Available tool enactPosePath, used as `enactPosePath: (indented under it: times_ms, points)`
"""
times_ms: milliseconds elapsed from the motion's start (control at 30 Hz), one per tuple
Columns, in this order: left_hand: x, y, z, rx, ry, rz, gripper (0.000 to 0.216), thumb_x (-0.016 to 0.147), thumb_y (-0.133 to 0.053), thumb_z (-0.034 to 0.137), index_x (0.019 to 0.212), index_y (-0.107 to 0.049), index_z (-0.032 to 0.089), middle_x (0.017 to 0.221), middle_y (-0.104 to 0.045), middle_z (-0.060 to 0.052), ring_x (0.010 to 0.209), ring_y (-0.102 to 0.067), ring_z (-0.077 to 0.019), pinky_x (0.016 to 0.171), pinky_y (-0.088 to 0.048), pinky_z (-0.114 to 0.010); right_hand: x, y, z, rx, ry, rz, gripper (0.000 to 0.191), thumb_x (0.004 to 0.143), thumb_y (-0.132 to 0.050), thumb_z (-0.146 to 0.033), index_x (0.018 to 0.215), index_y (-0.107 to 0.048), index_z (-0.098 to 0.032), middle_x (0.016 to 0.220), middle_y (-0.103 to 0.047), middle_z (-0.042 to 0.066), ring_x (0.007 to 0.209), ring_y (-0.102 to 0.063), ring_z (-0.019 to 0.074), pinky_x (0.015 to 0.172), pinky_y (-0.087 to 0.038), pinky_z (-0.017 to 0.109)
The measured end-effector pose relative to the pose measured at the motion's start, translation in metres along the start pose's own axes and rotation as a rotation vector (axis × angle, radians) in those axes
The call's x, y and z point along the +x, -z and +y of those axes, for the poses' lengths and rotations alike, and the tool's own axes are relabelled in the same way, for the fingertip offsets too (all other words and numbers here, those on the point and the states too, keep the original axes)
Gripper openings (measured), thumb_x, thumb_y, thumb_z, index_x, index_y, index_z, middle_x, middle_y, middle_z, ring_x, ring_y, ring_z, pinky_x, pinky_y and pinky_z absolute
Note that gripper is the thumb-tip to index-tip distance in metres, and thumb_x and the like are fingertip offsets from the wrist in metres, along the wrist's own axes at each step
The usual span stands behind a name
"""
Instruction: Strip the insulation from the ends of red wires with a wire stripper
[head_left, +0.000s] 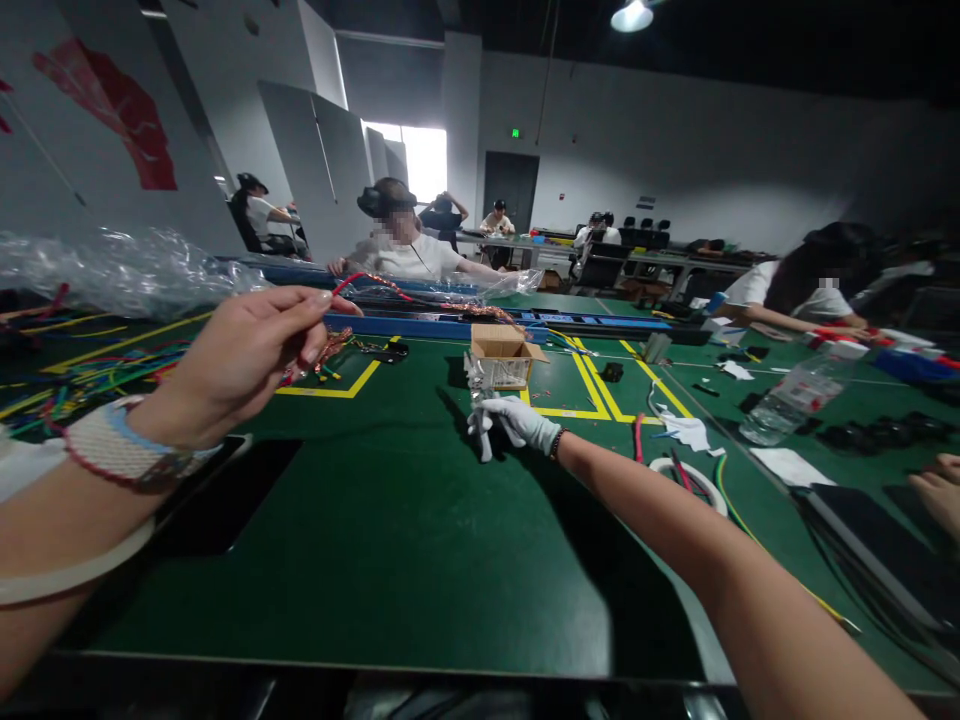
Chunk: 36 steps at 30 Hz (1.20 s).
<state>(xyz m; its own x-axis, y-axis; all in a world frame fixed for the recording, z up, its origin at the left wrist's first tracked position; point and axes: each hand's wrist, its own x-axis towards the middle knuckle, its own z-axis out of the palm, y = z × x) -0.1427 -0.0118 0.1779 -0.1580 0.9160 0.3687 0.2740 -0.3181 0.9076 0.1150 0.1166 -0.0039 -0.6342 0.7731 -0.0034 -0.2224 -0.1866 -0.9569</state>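
Apparently at the stage of handling a red wire (345, 284) — pinching it between the fingers of the bare left hand (259, 345), raised above the desk (420, 600). Also gripping a silver hand tool (475, 374) by its handles in the gloved right hand (521, 422), just in front of an open cardboard box (499, 349). Holding wire and tool well apart — calling, presumably, for a firm pinch and a steady grip next.

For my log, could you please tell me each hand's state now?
Left hand: pinching a red wire.
Right hand: holding a silver hand tool.
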Motion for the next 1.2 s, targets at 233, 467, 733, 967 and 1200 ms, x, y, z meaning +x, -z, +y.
enactPosePath:
  times_ms: [233, 467, 733, 967, 1200]
  points:
    - [-0.005, 0.001, -0.005, 0.026, -0.04, -0.015, 0.017, 0.088, -0.051, 0.021, 0.086, -0.067, 0.017, 0.044, -0.044, 0.003, 0.039, -0.037, -0.0085, 0.037, -0.025, -0.02, -0.082, 0.001, -0.01, -0.055, -0.016, -0.119, 0.047, 0.079, -0.06, -0.053, 0.053, -0.06, -0.013, 0.074, -0.068, 0.01, 0.078, -0.065, 0.0226, 0.089, -0.044, 0.04]
    - [-0.012, 0.0, -0.015, -0.106, -0.025, -0.053, 0.019, 0.089, -0.048, 0.017, 0.085, -0.067, 0.016, 0.046, -0.045, 0.003, 0.041, -0.038, -0.0085, 0.039, -0.029, -0.019, -0.075, 0.019, 0.0, -0.135, -0.001, -0.088, 0.047, 0.074, -0.064, -0.056, 0.052, -0.059, -0.014, 0.067, -0.068, 0.009, 0.076, -0.066, 0.0238, 0.084, -0.048, 0.04]
    - [-0.023, 0.001, -0.015, -0.165, 0.041, -0.103, 0.02, 0.09, -0.044, 0.013, 0.083, -0.063, 0.017, 0.051, -0.048, 0.002, 0.046, -0.042, -0.0107, 0.041, -0.034, -0.019, -0.024, 0.045, -0.016, -0.192, 0.221, 0.246, 0.043, 0.065, -0.07, -0.056, 0.053, -0.057, -0.016, 0.065, -0.066, 0.004, 0.07, -0.064, 0.0207, 0.077, -0.049, 0.034]
    - [-0.037, -0.013, -0.04, -0.251, 0.197, -0.296, 0.017, 0.093, -0.046, 0.022, 0.082, -0.058, 0.017, 0.065, -0.054, 0.001, 0.055, -0.048, -0.01, 0.048, -0.038, -0.018, -0.097, 0.037, -0.024, -0.226, 0.436, 0.599, 0.042, 0.075, -0.063, -0.055, 0.053, -0.055, -0.02, 0.068, -0.067, 0.002, 0.081, -0.064, 0.0196, 0.077, -0.048, 0.03]
    - [-0.048, -0.061, -0.067, -0.374, 0.297, -0.46, 0.015, 0.091, -0.053, 0.029, 0.096, -0.06, 0.017, 0.071, -0.055, -0.001, 0.059, -0.049, -0.011, 0.05, -0.04, -0.02, -0.163, 0.024, 0.007, -0.139, 0.29, 0.761, 0.037, 0.075, -0.067, -0.05, 0.06, -0.059, -0.017, 0.066, -0.067, 0.004, 0.061, -0.064, 0.0175, 0.057, -0.049, 0.028]
